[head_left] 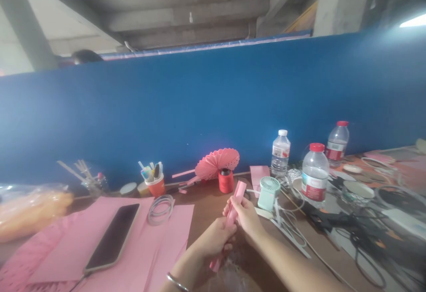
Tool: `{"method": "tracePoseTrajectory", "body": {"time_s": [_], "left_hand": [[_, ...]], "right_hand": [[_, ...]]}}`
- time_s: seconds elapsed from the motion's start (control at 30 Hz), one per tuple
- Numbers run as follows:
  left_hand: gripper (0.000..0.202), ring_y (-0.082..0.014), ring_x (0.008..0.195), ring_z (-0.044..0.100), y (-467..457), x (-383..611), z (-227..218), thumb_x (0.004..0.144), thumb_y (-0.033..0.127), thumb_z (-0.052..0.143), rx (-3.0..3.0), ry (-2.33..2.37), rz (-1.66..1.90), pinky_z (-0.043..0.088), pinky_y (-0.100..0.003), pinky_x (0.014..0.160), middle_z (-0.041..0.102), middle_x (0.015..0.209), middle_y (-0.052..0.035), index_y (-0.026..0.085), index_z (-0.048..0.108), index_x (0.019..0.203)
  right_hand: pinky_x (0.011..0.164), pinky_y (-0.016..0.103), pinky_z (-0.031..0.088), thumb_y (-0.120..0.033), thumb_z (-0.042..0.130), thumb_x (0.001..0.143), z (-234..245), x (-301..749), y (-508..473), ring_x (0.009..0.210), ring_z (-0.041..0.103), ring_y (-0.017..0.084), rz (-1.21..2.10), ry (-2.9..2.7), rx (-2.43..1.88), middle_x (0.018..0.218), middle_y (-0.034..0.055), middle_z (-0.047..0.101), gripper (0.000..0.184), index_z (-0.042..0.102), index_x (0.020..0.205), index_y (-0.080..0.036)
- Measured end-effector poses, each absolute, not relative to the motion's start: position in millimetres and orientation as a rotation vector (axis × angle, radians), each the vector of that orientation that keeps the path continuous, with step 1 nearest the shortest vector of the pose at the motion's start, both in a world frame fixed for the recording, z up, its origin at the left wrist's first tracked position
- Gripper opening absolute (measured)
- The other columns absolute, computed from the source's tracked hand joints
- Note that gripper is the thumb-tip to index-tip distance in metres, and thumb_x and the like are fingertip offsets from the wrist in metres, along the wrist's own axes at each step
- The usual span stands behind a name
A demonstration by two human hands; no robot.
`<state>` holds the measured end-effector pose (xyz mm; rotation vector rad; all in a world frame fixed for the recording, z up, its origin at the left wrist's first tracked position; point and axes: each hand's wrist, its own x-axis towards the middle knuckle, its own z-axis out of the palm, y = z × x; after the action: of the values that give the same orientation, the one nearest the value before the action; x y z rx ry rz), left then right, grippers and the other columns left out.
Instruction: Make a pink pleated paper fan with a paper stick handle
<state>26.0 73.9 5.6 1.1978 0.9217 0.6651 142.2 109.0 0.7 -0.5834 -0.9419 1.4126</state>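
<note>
A narrow strip of folded pink paper (240,190) slants between my two hands over the brown table (206,210). My left hand (216,236) wraps round its lower part, and the strip's bottom end pokes out below the fingers. Higher up, my right hand (242,214) pinches it between thumb and fingers. Just beyond the hands stands a small red jar (226,181) with a dark top. Behind that jar leans a pleated pink paper fan (213,164). Pink paper sheets (179,221) lie to the left.
On the sheets rest a phone (113,236) and a coiled grey cable (160,210). An orange cup (156,186) holds pens. At right are a mint handheld fan (267,194), tangled cables, and water bottles (314,174). A blue partition (199,101) closes off the back.
</note>
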Motion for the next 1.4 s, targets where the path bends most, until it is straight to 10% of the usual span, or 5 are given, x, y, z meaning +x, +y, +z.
{"method": "tracePoseTrajectory", "body": {"time_s": [0.9,1.27,1.4], "left_hand": [[0.044,-0.003,0.042,0.02,63.2,24.3,21.5,0.073,0.059,0.049,1.179,0.844,0.443,0.011,-0.018,0.04,0.029,0.052,0.0076,0.016,0.043,0.067],[0.038,-0.0025,0.036,0.02,62.5,22.7,13.0,0.073,0.056,0.046,1.014,0.934,0.387,0.012,-0.016,0.034,0.03,0.055,0.0072,0.019,0.043,0.071],[0.042,-0.0021,0.034,0.016,64.2,28.2,13.4,0.076,0.059,0.042,1.128,0.927,0.557,0.007,-0.016,0.033,0.027,0.049,0.0082,0.018,0.04,0.064]], "right_hand": [[0.039,0.023,0.011,-0.034,0.048,0.082,42.8,170.1,102.6,0.038,0.01,0.008,1.879,-0.438,-0.042,0.042,-0.0085,0.015,0.042,0.023,0.052,-0.019],[0.038,0.023,0.016,-0.045,0.052,0.079,46.2,179.2,104.8,0.038,0.011,0.008,1.718,-0.558,-0.23,0.042,-0.0095,0.017,0.046,0.025,0.05,-0.02],[0.046,0.024,0.035,-0.046,0.056,0.077,42.4,173.4,107.2,0.045,0.04,0.009,1.651,-0.623,-0.283,0.051,-0.005,0.044,0.031,0.048,0.061,-0.02]]}}
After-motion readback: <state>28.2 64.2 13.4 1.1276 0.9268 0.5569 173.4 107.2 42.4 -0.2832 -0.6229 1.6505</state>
